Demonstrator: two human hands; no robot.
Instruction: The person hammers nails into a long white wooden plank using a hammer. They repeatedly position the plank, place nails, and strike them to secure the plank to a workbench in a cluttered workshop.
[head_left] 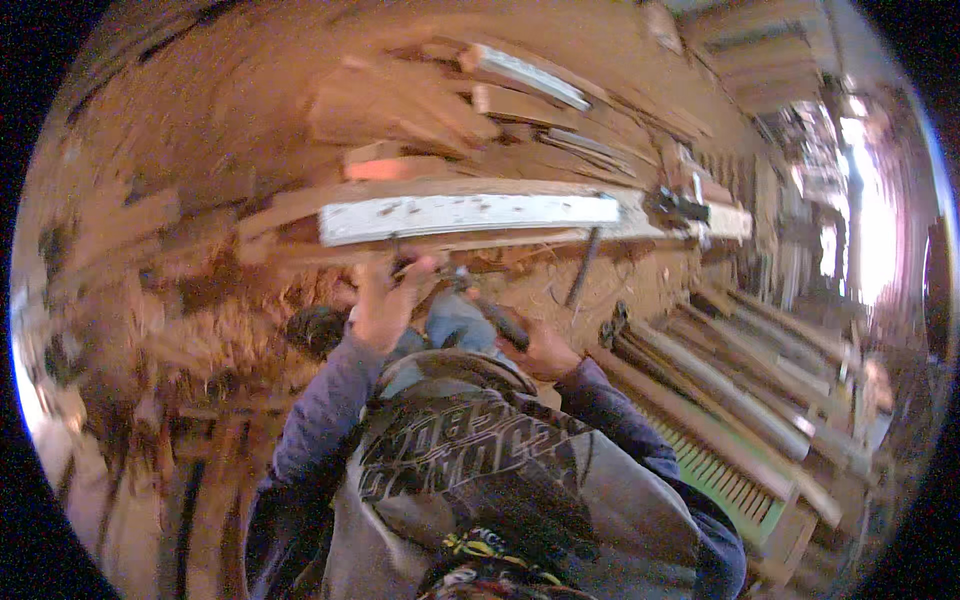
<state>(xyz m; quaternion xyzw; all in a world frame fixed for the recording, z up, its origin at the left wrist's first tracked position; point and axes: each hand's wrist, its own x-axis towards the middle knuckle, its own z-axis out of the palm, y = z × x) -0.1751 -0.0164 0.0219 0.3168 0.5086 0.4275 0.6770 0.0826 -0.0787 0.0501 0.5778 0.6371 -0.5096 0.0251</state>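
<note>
A long wooden beam with a white upper face (470,215) lies crosswise in front of me. Just on its near side is my left hand (383,305), raised and smeared by motion. Its fingers close around a small dark thing that I cannot make out. My right hand (545,350) grips the dark handle of a hand tool (508,326). The tool slants up and left toward the left hand; its far end is blurred, so its exact kind does not show. A dark clamp (682,208) sits at the beam's right end.
Wood offcuts (400,110) lie on the brown ground beyond the beam. A dark bar (583,268) leans against its near side. Several long boards (720,380) and a green slatted panel (730,490) lie at the right. Wood shavings (210,310) cover the ground at the left.
</note>
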